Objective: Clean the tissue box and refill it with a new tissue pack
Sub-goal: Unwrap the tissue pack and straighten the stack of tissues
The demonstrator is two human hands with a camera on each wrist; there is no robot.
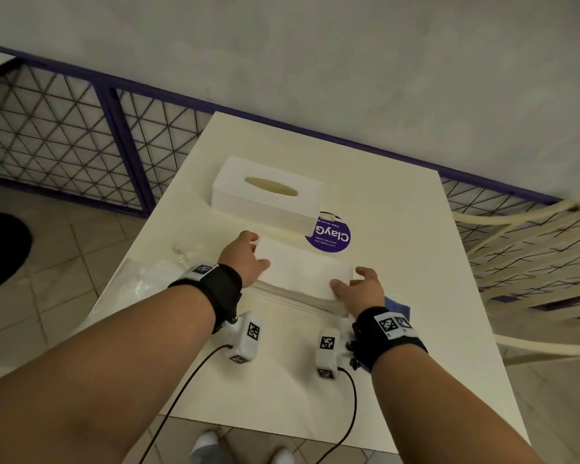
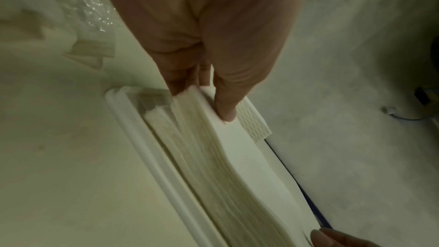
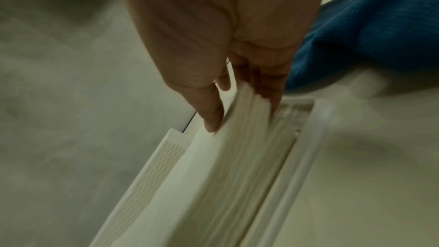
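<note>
A white stack of tissues lies across a shallow white base tray in the middle of the table. My left hand pinches the stack's left end, thumb on top and fingers underneath. My right hand pinches the right end the same way. In the left wrist view the left hand lifts the tissue stack at its end above the tray rim. In the right wrist view the right hand holds the tissue stack over the tray rim. Behind stands the white ribbed box cover, its oval slot facing up.
A blue cloth lies by my right wrist, also the blue cloth. Crumpled clear wrapper sits at the table's left edge. A purple round sticker is on the table. A cream chair stands right; wire fencing left.
</note>
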